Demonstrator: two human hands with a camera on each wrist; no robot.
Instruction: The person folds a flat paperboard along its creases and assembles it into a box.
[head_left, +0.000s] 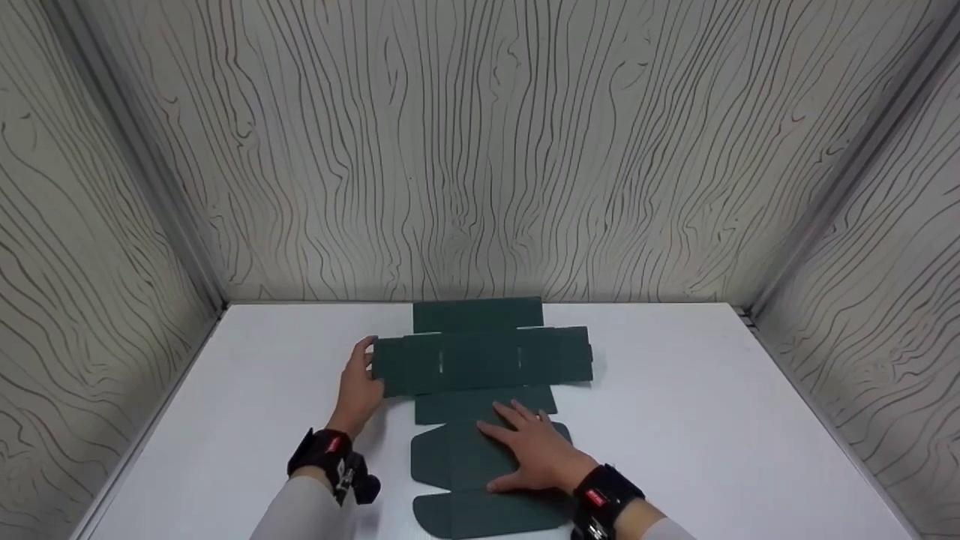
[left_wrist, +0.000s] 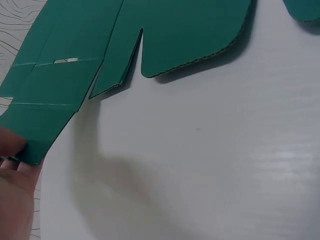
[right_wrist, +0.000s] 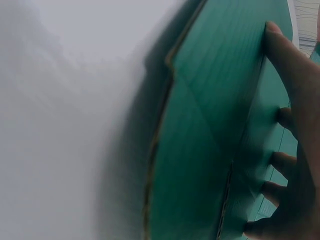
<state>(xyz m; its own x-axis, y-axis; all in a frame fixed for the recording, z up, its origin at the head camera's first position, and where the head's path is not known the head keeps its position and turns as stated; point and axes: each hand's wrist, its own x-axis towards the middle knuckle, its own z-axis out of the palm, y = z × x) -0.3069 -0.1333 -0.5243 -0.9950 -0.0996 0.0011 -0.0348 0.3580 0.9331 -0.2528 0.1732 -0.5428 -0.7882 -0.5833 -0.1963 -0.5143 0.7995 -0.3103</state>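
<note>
A dark green cardboard box blank [head_left: 480,360] lies unfolded on the white table, with creases, slots and side flaps. My left hand [head_left: 358,386] pinches the end of its left side flap [head_left: 394,367], thumb on top and fingers beneath. In the left wrist view that flap [left_wrist: 37,125] is raised off the table at its outer end. My right hand [head_left: 536,454] rests with spread fingers on the nearer panel [head_left: 472,450] of the blank. The right wrist view shows the fingertips [right_wrist: 272,30] touching the green surface near a crease.
The white table [head_left: 712,427] extends to both sides of the cardboard. A wood-grain patterned panel [head_left: 480,150] rises at the back, with similar panels at left and right. Black cameras are strapped on both wrists.
</note>
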